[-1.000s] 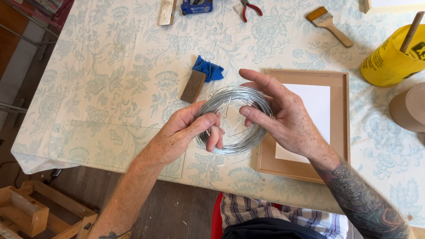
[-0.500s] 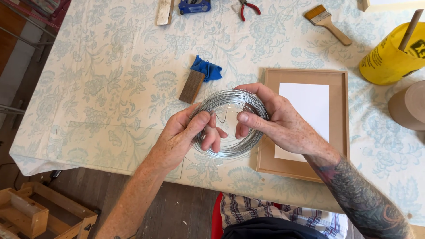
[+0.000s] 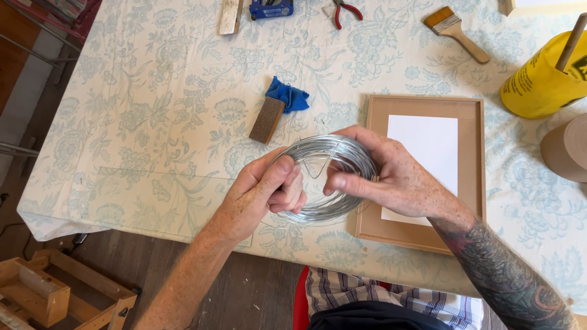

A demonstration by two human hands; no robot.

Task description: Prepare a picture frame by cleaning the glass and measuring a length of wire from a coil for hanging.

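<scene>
Landmark: one round coil of shiny silver wire (image 3: 324,177), held above the near edge of the floral-clothed table (image 3: 140,122).
Left hand (image 3: 263,192): one, fingers clamped on the coil's left rim, thumb on top.
Right hand (image 3: 391,174): one, fingers closed over the coil's right rim, fingertips pinched together inside the ring.
Key relation: the coil lies flat between both hands, equally near each; a loose wire end bends inside the ring, just left of the right fingertips.
Right of coil: one wooden picture frame with white backing (image 3: 422,171), partly beneath it.
Beyond coil: one brown sanding block (image 3: 266,120), one blue cloth (image 3: 287,96).
Farthest: one red-handled pliers (image 3: 343,10), one paintbrush (image 3: 455,30), one yellow container (image 3: 538,79).
</scene>
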